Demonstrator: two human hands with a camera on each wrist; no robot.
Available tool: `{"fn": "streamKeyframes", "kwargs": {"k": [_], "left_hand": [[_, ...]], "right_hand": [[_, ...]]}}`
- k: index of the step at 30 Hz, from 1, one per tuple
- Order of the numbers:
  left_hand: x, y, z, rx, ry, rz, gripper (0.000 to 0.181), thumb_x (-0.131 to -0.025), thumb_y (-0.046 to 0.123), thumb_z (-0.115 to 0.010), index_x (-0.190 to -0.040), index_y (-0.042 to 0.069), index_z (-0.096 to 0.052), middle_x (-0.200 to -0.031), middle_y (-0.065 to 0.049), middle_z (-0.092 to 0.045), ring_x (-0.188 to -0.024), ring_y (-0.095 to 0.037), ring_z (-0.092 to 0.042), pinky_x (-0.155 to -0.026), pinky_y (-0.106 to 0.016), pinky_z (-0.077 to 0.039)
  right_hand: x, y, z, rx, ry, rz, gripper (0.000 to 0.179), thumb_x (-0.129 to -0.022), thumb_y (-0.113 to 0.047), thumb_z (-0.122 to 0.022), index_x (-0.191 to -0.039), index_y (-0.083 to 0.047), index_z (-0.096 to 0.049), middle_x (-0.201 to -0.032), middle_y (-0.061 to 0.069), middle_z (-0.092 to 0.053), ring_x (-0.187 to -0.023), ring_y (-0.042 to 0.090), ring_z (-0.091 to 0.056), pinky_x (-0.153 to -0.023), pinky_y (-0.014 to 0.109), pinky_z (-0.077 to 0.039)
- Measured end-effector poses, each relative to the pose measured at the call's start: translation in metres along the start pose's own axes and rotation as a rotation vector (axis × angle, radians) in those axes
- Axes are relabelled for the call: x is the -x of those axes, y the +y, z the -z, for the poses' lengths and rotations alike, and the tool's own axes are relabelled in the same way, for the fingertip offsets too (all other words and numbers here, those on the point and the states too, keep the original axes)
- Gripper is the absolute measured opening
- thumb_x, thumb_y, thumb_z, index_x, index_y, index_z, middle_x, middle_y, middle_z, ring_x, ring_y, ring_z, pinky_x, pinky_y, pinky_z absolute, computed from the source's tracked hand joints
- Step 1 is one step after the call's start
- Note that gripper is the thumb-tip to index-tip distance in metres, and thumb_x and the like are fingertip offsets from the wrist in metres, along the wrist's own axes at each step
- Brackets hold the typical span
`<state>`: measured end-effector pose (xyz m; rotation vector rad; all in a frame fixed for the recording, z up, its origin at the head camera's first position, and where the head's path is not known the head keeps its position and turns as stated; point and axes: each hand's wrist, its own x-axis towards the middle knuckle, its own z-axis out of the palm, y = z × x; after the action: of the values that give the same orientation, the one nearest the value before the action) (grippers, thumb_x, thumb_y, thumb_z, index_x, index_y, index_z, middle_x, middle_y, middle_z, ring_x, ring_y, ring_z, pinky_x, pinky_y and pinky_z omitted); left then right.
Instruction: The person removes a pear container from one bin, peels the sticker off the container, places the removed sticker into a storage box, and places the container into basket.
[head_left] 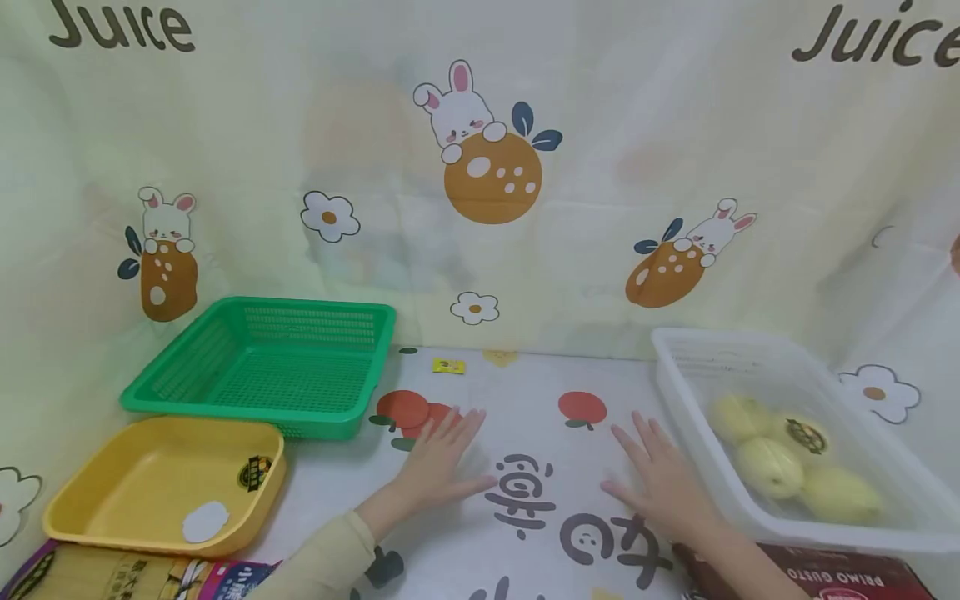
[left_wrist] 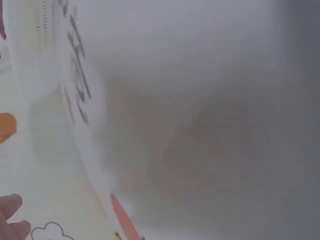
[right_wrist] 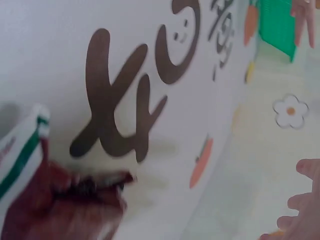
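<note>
green plastic forms the open-mesh basket (head_left: 330, 423) at the far left of the table in the head view, with a yellow tray (head_left: 150, 492) just in front of it. between these and the white basket (head_left: 862, 537) on the right, both hands are out over the printed tablecloth (head_left: 525, 392). the left hand (head_left: 438, 468) is spread, thumb pointing inward; the right hand (head_left: 663, 487) is spread too, just beside the white basket's near left side. neither pinches or holds anything. the pale yellow fruits (head_left: 771, 468) lie inside the white basket, and a small yellow packet (head_left: 448, 366) lies on the cloth beyond the left fingertips. since the fruits look round and loose, they would probably handle best with a cupped grip, one at a time, the other hand steadying the basket rim.

in the left wrist view, plain cloth fills most of the picture and only two fingertips (left_wrist: 11, 206) show at the edge; whether the palm touches the cloth, i cannot tell.

in the right wrist view, the fingers (right_wrist: 302, 202) are parted, with no object between them, and a dark red package (right_wrist: 25, 215) shows close by. lifting that wrist well over the basket's wall, i judge, would avoid knocking it.
</note>
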<state>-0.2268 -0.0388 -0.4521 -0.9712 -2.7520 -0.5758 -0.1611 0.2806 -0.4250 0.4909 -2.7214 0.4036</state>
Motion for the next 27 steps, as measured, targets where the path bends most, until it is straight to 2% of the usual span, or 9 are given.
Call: {"fn": "streamKeyframes", "kwargs": {"k": [4, 7, 11, 15, 18, 22, 24, 27], "left_hand": [[-0.001, 0.006, 0.003, 0.071, 0.052, 0.055, 0.084, -0.078, 0.056, -0.056, -0.142, 0.013, -0.023, -0.141, -0.005, -0.031, -0.13, -0.027, -0.017, -0.098, -0.051, -0.018], [-0.001, 0.01, 0.006, 0.107, 0.066, 0.076, 0.083, -0.078, 0.055, -0.056, -0.141, 0.012, -0.024, -0.14, -0.005, -0.032, -0.13, -0.025, -0.018, -0.098, -0.05, -0.02], [0.002, 0.014, 0.013, 0.134, 0.095, 0.071, 0.082, -0.078, 0.054, -0.057, -0.141, 0.013, -0.025, -0.139, -0.006, -0.034, -0.128, -0.025, -0.023, -0.097, -0.049, -0.023], [0.009, 0.013, 0.019, 0.179, 0.192, 0.042, 0.073, -0.078, 0.046, -0.062, -0.137, 0.014, -0.034, -0.134, -0.004, -0.042, -0.122, -0.021, -0.035, -0.094, -0.044, -0.031], [0.01, 0.017, 0.019, 0.271, 0.255, 0.023, 0.062, -0.082, 0.043, -0.059, -0.133, 0.013, -0.041, -0.131, 0.001, -0.045, -0.12, -0.015, -0.039, -0.093, -0.038, -0.034], [0.002, 0.034, 0.014, 0.418, 0.276, 0.056, 0.055, -0.087, 0.041, -0.054, -0.133, 0.013, -0.041, -0.129, 0.002, -0.046, -0.118, -0.012, -0.04, -0.092, -0.036, -0.035], [-0.004, 0.043, 0.011, 0.456, 0.285, 0.06, 0.054, -0.088, 0.038, -0.054, -0.133, 0.013, -0.039, -0.128, 0.001, -0.047, -0.117, -0.012, -0.041, -0.092, -0.036, -0.035], [-0.011, 0.055, 0.008, 0.477, 0.29, 0.035, 0.052, -0.088, 0.035, -0.054, -0.133, 0.012, -0.04, -0.128, -0.001, -0.048, -0.115, -0.013, -0.043, -0.091, -0.035, -0.036]], "right_hand": [[0.002, 0.005, 0.015, -0.038, 0.039, 0.009, 0.067, -0.077, -0.037, -0.066, -0.128, -0.001, -0.042, -0.135, 0.029, -0.025, -0.122, 0.048, -0.018, -0.092, 0.059, -0.02], [0.005, 0.01, 0.025, -0.021, 0.067, 0.0, 0.066, -0.078, -0.037, -0.065, -0.128, -0.001, -0.041, -0.134, 0.029, -0.025, -0.121, 0.049, -0.02, -0.093, 0.058, -0.019], [0.008, 0.013, 0.032, -0.044, 0.106, -0.051, 0.063, -0.08, -0.035, -0.064, -0.128, -0.001, -0.04, -0.134, 0.029, -0.024, -0.121, 0.049, -0.019, -0.092, 0.061, -0.016], [0.009, 0.018, 0.03, -0.094, 0.14, -0.106, 0.061, -0.084, -0.032, -0.06, -0.129, 0.002, -0.037, -0.134, 0.031, -0.022, -0.12, 0.05, -0.019, -0.091, 0.063, -0.014], [0.011, 0.027, 0.033, -0.121, 0.156, -0.159, 0.06, -0.086, -0.03, -0.058, -0.128, 0.006, -0.036, -0.132, 0.033, -0.022, -0.118, 0.052, -0.018, -0.092, 0.063, -0.011], [0.019, 0.048, 0.045, -0.141, 0.176, -0.231, 0.057, -0.088, -0.027, -0.054, -0.125, 0.012, -0.034, -0.13, 0.037, -0.021, -0.117, 0.055, -0.016, -0.093, 0.063, -0.008], [0.024, 0.061, 0.051, -0.13, 0.192, -0.267, 0.057, -0.09, -0.027, -0.052, -0.125, 0.014, -0.033, -0.129, 0.038, -0.022, -0.116, 0.056, -0.016, -0.093, 0.063, -0.007], [0.031, 0.078, 0.058, -0.117, 0.187, -0.349, 0.06, -0.092, -0.028, -0.048, -0.126, 0.017, -0.029, -0.127, 0.041, -0.02, -0.115, 0.057, -0.015, -0.093, 0.063, -0.007]]}}
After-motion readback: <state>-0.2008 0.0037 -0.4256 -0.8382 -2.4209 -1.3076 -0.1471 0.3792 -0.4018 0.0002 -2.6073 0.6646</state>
